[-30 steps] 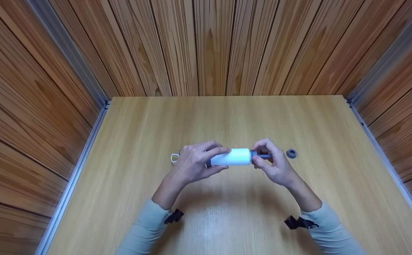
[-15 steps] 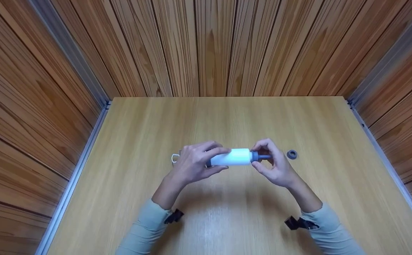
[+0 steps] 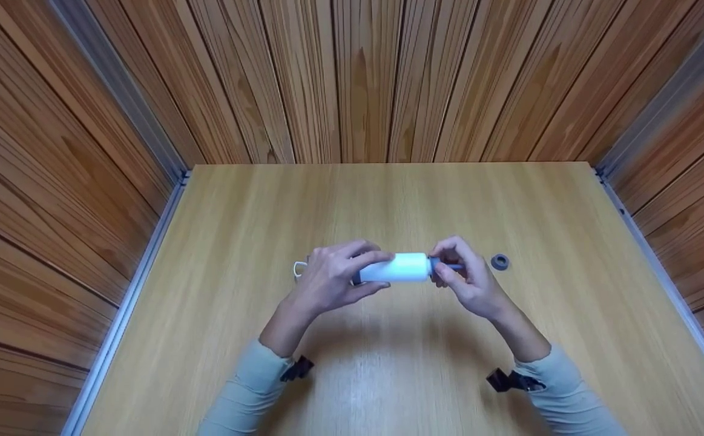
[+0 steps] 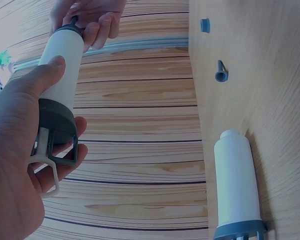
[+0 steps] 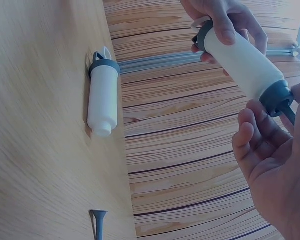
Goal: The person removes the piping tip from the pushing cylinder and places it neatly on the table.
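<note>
My left hand (image 3: 333, 275) grips a white tube-shaped bottle (image 3: 409, 267) near its dark grey cap (image 4: 57, 120). Light and dark loops stick out from that cap. At the other end, the thumb and fingers of my right hand (image 3: 467, 278) pinch a dark grey collar (image 5: 276, 97) with a thin nozzle (image 5: 287, 112) pointing out of it. In both wrist views, a second white bottle (image 5: 103, 97) with a similar looped cap lies on the table. My hands and the held bottle hide most of it in the head view.
A small grey ring (image 3: 500, 261) lies on the table right of my right hand. A loose flared grey nozzle (image 4: 221, 72) lies between the ring and the second bottle. Plank walls (image 3: 364, 79) enclose the wooden table (image 3: 236, 212) at the back and sides.
My right thumb drew back from the nozzle to the collar's near edge, then came forward again across it. The left hand and the held bottle stay in place.
</note>
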A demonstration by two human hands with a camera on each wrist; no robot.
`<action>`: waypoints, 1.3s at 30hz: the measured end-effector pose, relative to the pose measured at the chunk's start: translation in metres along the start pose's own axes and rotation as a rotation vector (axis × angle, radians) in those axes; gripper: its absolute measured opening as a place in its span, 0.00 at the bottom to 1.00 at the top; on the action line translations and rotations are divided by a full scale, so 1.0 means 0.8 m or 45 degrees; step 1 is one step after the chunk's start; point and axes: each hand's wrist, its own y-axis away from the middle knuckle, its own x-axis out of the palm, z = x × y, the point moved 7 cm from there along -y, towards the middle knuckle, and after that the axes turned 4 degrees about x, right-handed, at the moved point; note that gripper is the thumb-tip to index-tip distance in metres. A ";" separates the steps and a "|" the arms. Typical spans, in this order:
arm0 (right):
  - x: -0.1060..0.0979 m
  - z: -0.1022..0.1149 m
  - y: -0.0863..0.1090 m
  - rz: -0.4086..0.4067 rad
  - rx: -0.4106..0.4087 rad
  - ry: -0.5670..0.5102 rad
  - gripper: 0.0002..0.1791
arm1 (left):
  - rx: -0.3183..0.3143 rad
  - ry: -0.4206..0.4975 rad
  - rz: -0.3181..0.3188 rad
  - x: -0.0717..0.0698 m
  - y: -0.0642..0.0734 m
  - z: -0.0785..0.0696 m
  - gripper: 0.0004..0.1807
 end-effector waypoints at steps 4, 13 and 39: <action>-0.001 0.001 0.000 -0.012 -0.036 -0.009 0.17 | 0.001 0.003 0.003 0.000 0.000 0.001 0.25; -0.003 0.000 0.000 -0.021 -0.012 0.035 0.17 | 0.027 -0.017 -0.037 -0.001 -0.001 0.000 0.23; 0.000 -0.002 0.000 -0.029 -0.011 0.011 0.19 | 0.003 0.004 -0.024 -0.002 0.000 0.004 0.24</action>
